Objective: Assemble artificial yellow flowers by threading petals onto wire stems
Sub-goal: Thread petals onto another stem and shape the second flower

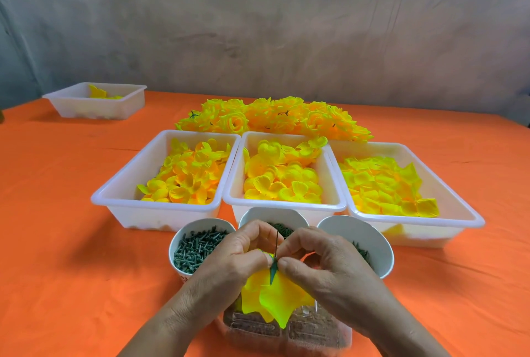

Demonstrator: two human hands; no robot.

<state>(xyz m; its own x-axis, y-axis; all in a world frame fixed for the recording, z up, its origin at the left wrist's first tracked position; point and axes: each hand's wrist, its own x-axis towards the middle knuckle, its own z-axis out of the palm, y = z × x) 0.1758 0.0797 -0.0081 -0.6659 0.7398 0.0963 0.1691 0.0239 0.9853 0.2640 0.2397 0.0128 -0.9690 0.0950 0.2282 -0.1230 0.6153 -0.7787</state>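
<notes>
**Flower assembly, mid-thread on one stem; stock remaining large**

Far left: small tray [94, 110] holding only a few yellow pieces.
Centre row, left to right: left tray [149, 217], middle tray [286, 205] and right tray [415, 230], each well filled with loose yellow petals.
Behind them: a heap of finished flowers [272, 118] on the orange cloth [57, 213].
Front row: left cup [195, 225] of small green parts. The middle cup [275, 214] and right cup [352, 230] are partly hidden by the hands.

Left hand [229, 259]: fingers curled, thumb pinching the petal layer [275, 299].
Wire stem [276, 242]: upright between the two hands, with a green sleeve [273, 270] at its base against the petal.
Right hand [324, 262]: thumb and forefinger pinched on the stem just beside the sleeve.
Below: a clear box [315, 331], contents indistinct.

Judgement: many flowers are done and this one is part-built. Given the full trays, most of the work appears to remain.
</notes>
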